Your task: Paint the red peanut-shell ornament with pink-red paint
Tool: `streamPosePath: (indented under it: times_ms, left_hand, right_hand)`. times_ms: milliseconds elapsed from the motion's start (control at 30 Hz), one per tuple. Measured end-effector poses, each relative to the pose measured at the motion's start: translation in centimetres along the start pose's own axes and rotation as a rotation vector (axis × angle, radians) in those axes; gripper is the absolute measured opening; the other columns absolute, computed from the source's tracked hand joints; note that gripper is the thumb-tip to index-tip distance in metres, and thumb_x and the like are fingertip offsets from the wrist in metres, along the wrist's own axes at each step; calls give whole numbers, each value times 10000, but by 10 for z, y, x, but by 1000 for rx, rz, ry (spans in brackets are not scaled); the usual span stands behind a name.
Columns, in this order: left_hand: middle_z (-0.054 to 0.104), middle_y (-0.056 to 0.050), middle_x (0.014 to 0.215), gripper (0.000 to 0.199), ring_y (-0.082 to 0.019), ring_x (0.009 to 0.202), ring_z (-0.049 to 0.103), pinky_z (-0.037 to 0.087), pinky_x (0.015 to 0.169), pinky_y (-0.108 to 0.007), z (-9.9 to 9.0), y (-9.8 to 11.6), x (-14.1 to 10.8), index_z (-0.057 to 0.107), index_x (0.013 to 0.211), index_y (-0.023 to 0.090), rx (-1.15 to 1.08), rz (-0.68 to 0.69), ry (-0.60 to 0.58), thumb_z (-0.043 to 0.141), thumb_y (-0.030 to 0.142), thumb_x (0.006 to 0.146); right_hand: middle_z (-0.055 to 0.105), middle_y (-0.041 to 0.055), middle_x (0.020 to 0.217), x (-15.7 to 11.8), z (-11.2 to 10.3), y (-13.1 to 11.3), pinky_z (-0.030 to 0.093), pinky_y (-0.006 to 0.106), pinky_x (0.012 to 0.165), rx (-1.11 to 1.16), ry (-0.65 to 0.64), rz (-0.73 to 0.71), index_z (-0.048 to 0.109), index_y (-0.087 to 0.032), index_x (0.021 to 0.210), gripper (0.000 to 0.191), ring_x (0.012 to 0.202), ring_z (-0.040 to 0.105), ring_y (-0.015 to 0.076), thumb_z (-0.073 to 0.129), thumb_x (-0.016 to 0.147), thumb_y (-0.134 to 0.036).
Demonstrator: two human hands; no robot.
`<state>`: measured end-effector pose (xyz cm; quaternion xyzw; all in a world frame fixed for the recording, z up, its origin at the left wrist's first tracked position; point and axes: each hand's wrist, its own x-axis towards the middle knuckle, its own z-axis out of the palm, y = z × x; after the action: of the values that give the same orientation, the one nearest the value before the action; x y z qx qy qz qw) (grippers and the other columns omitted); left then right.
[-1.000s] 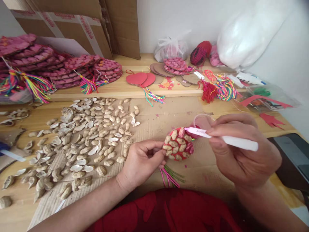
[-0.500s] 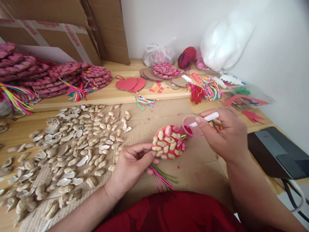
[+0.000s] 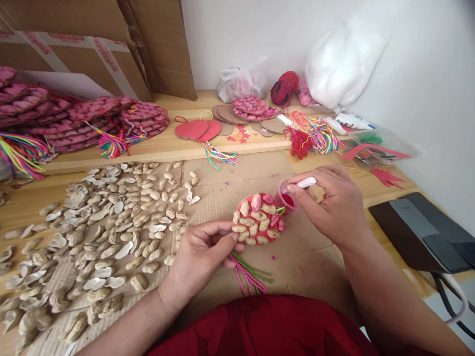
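Note:
My left hand [image 3: 204, 254] pinches the left edge of a round red disc [image 3: 264, 215] covered with peanut shells. A few shells on its upper and right side are painted pink; the others are bare. A pink and green tassel [image 3: 250, 272] hangs from the disc below my fingers. My right hand [image 3: 330, 205] is closed round a white-handled brush [image 3: 306, 182], its tip hidden at the small clear cup [image 3: 285, 195] of dark pink paint. The cup stands just right of the disc, on the cardboard sheet [image 3: 308, 262].
Many loose peanut shells [image 3: 111, 227] spread over the left side. Stacked pink peanut discs [image 3: 107, 123], red heart-shaped pieces [image 3: 198, 129] and colourful tassels [image 3: 321, 138] lie on the raised ledge behind. A dark flat device [image 3: 419, 232] with cables sits at right.
My right hand has moved left and slightly down with the brush, closer over the cup. My left hand still holds the disc in about the same place.

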<state>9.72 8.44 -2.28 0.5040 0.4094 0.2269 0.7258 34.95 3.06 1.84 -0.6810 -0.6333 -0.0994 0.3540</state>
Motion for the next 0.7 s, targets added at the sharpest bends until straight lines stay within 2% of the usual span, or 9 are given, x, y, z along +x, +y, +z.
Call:
streamPosePath:
  times_ms: [167,333,433,567,700]
  left_hand:
    - [775,-48,778,208,-133,665,731,587,544,-159,0,0,1,775,950,138,-17,13,-9,759,303,825]
    - [714,2,631,185,-76,531,650,555,513,-130,0,2,1,766,950,134,2,20,-31,738,280,840]
    - [702,12,624,193,-74,525,643,559,510,-134,0,1,1,760,970,140,10,12,-42,733,284,844]
    - [712,9,646,210,-75,527,646,572,520,-144,-1,-2,0,754,1000,148,13,8,-50,727,295,852]
    - [704,8,644,223,-74,517,637,570,513,-144,0,-1,-1,752,1001,143,18,-8,-62,728,307,851]
  right_hand:
    - [784,-3,862,0,-1,1,460,446,877,0,29,-28,734,-275,859,16,841,652,238,723,854,-286]
    - [743,15,780,-2,-2,1,454,427,838,-89,23,-7,696,-235,797,85,802,629,231,712,841,-306]
    - [722,21,752,-2,-1,0,444,424,813,-129,32,-14,667,-234,757,107,784,611,235,707,831,-300]
    - [740,18,790,-2,0,0,454,442,820,-99,24,-57,700,-259,833,18,806,613,253,702,833,-276]
    - [763,9,823,-1,-1,-1,469,446,825,-37,54,-72,701,-274,848,22,824,624,255,719,839,-263]
